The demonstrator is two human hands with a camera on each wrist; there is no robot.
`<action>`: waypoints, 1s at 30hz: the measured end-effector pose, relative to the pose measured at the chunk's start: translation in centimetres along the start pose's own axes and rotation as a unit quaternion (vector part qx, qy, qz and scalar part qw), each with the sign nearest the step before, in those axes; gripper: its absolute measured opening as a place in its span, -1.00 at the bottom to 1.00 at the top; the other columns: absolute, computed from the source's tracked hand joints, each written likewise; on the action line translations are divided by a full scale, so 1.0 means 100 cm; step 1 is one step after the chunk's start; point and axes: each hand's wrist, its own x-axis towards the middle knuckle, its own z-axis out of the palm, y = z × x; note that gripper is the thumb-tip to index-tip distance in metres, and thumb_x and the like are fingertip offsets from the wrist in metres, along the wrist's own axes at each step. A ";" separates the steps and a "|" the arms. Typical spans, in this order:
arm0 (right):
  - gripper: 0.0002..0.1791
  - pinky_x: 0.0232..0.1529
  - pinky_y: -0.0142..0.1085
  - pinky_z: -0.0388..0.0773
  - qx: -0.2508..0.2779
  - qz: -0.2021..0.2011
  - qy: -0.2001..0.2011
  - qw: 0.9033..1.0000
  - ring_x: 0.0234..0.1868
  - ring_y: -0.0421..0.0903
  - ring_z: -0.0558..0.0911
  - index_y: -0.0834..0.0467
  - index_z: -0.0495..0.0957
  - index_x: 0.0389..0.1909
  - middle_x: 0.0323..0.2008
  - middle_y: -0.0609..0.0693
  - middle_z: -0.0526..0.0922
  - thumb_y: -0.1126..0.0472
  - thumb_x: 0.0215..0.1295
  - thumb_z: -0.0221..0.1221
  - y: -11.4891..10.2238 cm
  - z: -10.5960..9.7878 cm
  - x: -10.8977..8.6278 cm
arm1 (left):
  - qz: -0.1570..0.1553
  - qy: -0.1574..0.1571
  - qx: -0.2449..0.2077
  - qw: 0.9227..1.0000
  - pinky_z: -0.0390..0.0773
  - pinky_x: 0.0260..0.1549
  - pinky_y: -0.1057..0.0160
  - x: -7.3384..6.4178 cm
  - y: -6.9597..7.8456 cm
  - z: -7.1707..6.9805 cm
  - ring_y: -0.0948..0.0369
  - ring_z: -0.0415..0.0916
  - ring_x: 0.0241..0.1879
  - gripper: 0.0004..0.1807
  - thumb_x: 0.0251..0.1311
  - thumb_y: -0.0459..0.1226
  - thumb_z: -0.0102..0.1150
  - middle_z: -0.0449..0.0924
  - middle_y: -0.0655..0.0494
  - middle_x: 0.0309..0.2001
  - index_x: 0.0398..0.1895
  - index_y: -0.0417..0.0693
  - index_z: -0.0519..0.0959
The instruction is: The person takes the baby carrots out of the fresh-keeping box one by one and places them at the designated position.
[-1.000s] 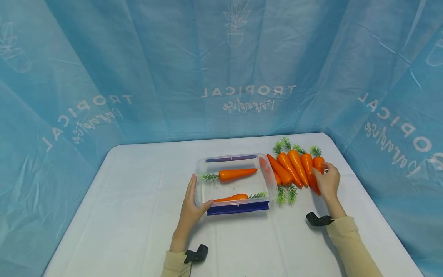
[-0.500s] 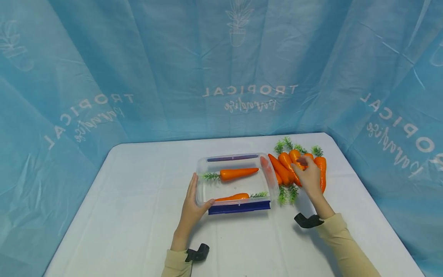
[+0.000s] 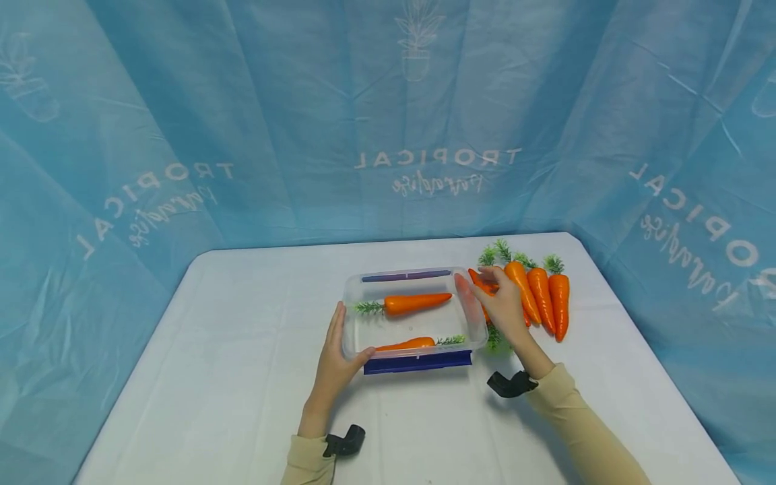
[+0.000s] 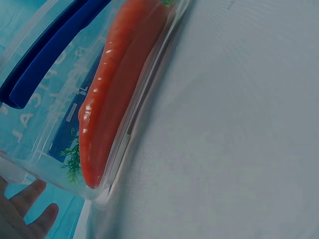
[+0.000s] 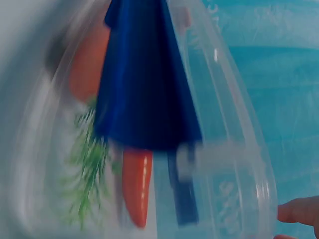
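A clear plastic box (image 3: pixel 388 286) with blue clip flaps stands on the table. Inside lie an orange carrot (image 3: pixel 415 305) across the middle and a second carrot (image 4: pixel 117 89) along the front wall. My left hand (image 3: pixel 333 357) rests against the box's left end, fingers straight along the side and thumb at the front corner. At the opposite end my right hand (image 3: pixel 504 300) has its fingertips right at the rim, holding nothing. It covers part of a row of carrots (image 3: pixel 559 306) with green tops. In the right wrist view a blue flap (image 5: pixel 144 79) is close up.
A white cloth covers the table (image 3: pixel 242 377). Blue curtains (image 3: pixel 291 135) with white lettering stand round its back and sides. The several loose carrots lie side by side right of the box, near the table's right edge.
My right hand has moved left, from the rightmost carrot across the row to the box's right end. My left hand and the box have stayed in place.
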 end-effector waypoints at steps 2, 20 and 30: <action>-0.57 0.04 0.03 0.56 -0.003 -0.013 -0.008 1.000 0.01 0.17 0.57 0.31 0.45 0.10 -0.03 0.30 0.61 0.26 0.23 0.24 -0.003 0.008 0.002 | -0.001 0.001 -0.002 1.000 -0.03 0.44 -0.16 0.000 0.000 0.000 0.00 -0.11 0.52 0.07 0.01 -0.15 0.35 -0.15 0.08 0.55 0.53 0.07 -0.11; -0.56 -0.05 -0.07 0.61 -0.011 -0.063 -0.098 0.993 -0.09 0.07 0.64 0.19 0.50 0.07 -0.15 0.14 0.69 0.24 0.15 0.30 -0.021 0.061 0.001 | 0.007 0.001 -0.001 1.000 -0.02 0.44 -0.15 0.002 -0.001 -0.002 0.01 -0.11 0.52 0.07 0.01 -0.11 0.36 -0.14 0.08 0.55 0.52 0.02 -0.09; -0.45 -0.05 -0.10 0.65 0.011 -0.098 -0.238 0.966 -0.15 0.10 0.66 0.30 0.47 0.10 -0.19 0.19 0.71 0.27 0.06 0.37 -0.018 0.076 0.002 | 0.007 0.003 -0.006 1.000 -0.02 0.44 -0.14 0.000 -0.001 -0.002 0.00 -0.10 0.51 0.07 0.00 -0.15 0.37 -0.13 0.05 0.54 0.52 0.00 -0.08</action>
